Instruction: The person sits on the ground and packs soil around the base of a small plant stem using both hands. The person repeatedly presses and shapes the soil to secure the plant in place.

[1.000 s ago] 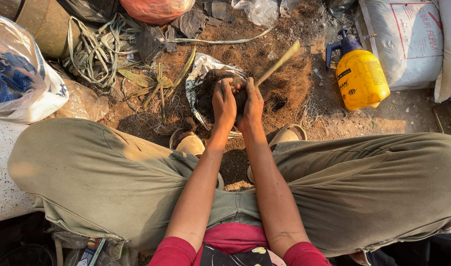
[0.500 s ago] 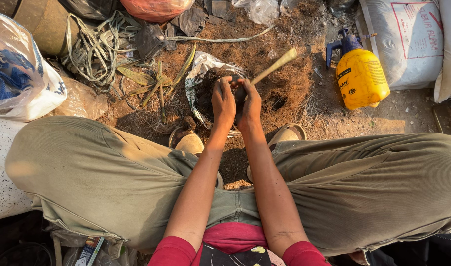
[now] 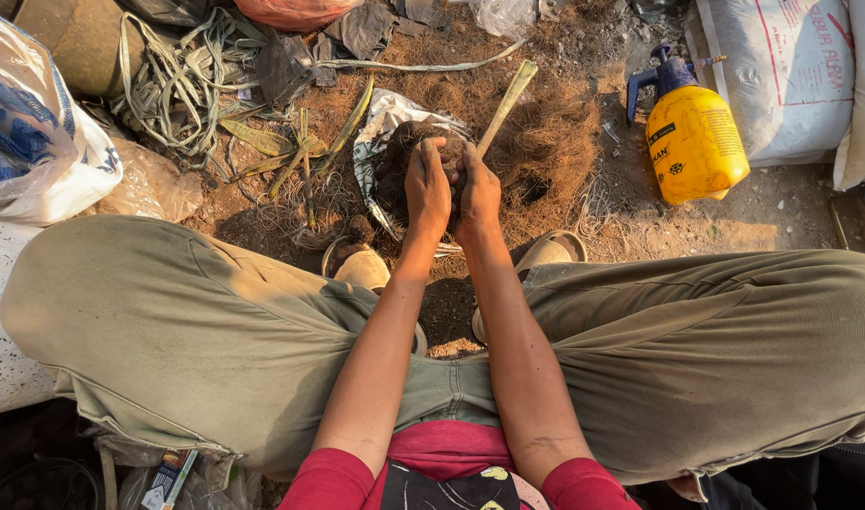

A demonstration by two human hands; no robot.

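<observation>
While both arms are stretched forward between the knees, a dark brown clump of fibrous husk material (image 3: 448,156) is pressed between the left hand (image 3: 427,189) and the right hand (image 3: 479,192), just above a crumpled grey-white plastic sheet (image 3: 387,118) lying on the ground. Both grips are clenched on the clump, the fingers curled over its top and the palms held close together.

As for progress, a loose heap of reddish-brown coir fibre (image 3: 555,142) is seen spread beside the hands, and only a small mass appears to have been gathered, so the shaping is judged to be partway at most; much loose fibre is left untouched. A pale wooden stick (image 3: 508,94) is leaned into the heap just beyond the right hand. A yellow plastic spray bottle with a blue pump head (image 3: 694,132) is stood well apart to the right.

The underside of the clump is hidden by the palms, and its exact shape cannot be made out. Whatever lies in the sheet beneath is shadowed.
</observation>
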